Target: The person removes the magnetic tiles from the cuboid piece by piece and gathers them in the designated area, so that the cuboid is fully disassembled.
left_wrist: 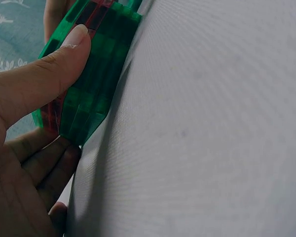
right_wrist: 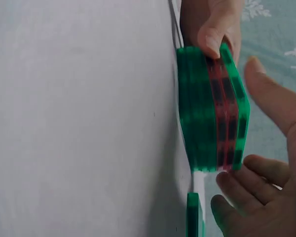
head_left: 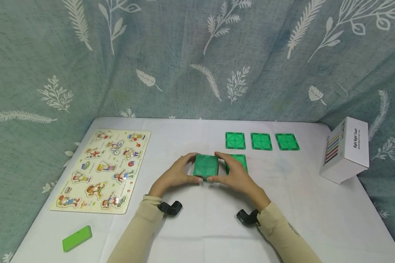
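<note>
A stack of square magnetic tiles stands on the white cloth in the middle, green with red layers near the top. My left hand grips its left side; in the left wrist view the thumb presses the near edges, with fingers behind the stack. Around the right side is my right hand. In the right wrist view its thumb stands apart from the stack, and its fingertips are at the stack's corner; contact is hard to tell. A single green tile lies partly hidden by the right hand.
Green tiles lie in a row at the back right. At the right edge stands a white box. A picture puzzle board lies on the left, with a light green block in front of it. A curtain hangs behind.
</note>
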The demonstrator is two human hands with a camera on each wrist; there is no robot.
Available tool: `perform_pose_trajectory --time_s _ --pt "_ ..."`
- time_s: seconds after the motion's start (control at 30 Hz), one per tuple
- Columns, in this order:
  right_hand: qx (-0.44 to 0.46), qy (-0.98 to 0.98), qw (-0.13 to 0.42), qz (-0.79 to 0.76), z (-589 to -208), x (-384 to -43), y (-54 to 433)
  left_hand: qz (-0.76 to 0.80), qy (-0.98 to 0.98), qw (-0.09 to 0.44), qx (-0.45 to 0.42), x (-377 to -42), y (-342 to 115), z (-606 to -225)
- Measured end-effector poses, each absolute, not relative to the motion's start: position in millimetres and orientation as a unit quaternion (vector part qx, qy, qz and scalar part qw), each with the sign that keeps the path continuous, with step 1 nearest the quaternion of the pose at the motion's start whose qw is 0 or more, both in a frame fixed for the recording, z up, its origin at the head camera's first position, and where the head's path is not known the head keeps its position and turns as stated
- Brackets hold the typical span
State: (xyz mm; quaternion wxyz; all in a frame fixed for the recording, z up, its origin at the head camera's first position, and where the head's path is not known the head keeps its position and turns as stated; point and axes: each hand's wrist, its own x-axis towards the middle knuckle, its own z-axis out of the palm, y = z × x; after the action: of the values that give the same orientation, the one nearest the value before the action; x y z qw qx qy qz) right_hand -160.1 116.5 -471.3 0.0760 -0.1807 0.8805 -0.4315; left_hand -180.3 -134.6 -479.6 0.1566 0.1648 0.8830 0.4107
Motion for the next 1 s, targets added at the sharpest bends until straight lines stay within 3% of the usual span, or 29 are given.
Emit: perform_pose_trajectory --time_s 1.0 --pt "-0.194 0.891 0.086 -0.402 -475.1 -169.9 109.5 0.418 0.879 0.162 0.161 -180.7 -133.2 -479.3"
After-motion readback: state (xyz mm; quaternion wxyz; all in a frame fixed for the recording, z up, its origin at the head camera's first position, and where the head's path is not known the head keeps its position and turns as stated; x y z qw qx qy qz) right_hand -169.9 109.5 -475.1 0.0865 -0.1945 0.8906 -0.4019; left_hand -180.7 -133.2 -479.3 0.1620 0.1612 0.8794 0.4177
